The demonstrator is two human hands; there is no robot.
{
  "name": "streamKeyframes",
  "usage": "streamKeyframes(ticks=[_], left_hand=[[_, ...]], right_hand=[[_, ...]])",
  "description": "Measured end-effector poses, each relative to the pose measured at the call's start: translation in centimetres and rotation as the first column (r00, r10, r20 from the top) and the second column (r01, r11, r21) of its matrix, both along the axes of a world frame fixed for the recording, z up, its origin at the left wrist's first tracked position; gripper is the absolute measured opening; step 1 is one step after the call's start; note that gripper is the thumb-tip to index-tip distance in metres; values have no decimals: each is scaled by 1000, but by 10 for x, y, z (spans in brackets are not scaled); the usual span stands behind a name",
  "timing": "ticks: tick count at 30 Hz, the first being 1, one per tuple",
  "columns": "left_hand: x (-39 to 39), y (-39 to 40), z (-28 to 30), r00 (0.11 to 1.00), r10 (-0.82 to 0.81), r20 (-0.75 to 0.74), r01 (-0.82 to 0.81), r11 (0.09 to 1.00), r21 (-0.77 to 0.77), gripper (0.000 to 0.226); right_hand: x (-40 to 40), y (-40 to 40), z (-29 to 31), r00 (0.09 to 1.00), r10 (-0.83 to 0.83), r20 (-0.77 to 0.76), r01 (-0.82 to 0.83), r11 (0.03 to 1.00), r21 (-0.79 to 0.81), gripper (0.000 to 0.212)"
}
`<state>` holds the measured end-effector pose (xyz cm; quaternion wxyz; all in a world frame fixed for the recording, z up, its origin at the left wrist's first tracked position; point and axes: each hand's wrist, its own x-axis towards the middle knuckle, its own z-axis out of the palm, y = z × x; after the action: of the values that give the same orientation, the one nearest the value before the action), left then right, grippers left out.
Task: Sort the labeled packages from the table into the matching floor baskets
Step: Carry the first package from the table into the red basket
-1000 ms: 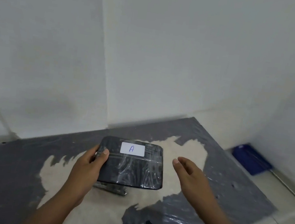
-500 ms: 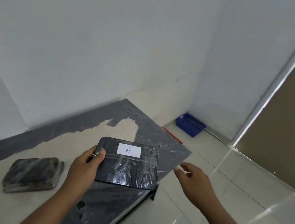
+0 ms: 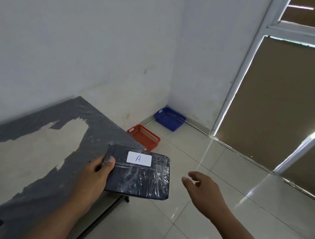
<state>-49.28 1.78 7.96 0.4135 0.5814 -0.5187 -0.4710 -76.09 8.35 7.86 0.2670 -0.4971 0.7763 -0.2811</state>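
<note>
White walls, tiled floor [image 3: 213, 188], worn table [image 3: 26, 151] at left. Left hand [image 3: 94, 173] grip closed on package [image 3: 140, 179] by its left edge, thumb on top; package held flat over the table's far corner, label [image 3: 139, 158] "A" facing up. Right hand [image 3: 205, 191] empty, fingers loosely spread, over the floor just right of package. Red basket [image 3: 144, 136] on floor beyond table, blue basket [image 3: 170, 118] in corner behind it.

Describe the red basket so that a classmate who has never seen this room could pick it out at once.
Start at the white wall's corner beside the window frame. A blue basket sits right in that corner on the tiled floor; the red basket is the next one along the wall, just past the table's far end. Its orange-red colour sets it apart.
</note>
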Motion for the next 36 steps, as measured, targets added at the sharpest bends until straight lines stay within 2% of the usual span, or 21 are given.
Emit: streamKeyframes(ticks=[8, 15, 21, 27, 32, 36], left_hand=[[-90, -69, -12, 998, -53, -27, 53, 998, 14, 12], [-162, -175, -12, 996, -81, -28, 80, 996, -24, 15], [-213, -258, -16, 997, -66, 29, 67, 997, -30, 18], [-268, -323, -27, 1000, -5, -2, 5, 1000, 13, 22], [-320, -374, -36, 992, 121, -29, -121, 993, 3, 21], [-356, -397, -44, 973, 223, -63, -220, 974, 51, 14]], right_hand=[[-83, -51, -9, 998, -55, -17, 55, 998, -31, 46], [-160, -153, -9, 995, -94, -24, 93, 994, -49, 46], [-211, -237, -10, 995, -98, 2, 98, 995, -27, 46], [-277, -324, -19, 999, -50, 5, 50, 999, -14, 45], [-339, -398, -26, 999, 52, 15, -52, 999, -2, 46], [-383, -449, -21, 989, 142, 35, -143, 990, 13, 45]])
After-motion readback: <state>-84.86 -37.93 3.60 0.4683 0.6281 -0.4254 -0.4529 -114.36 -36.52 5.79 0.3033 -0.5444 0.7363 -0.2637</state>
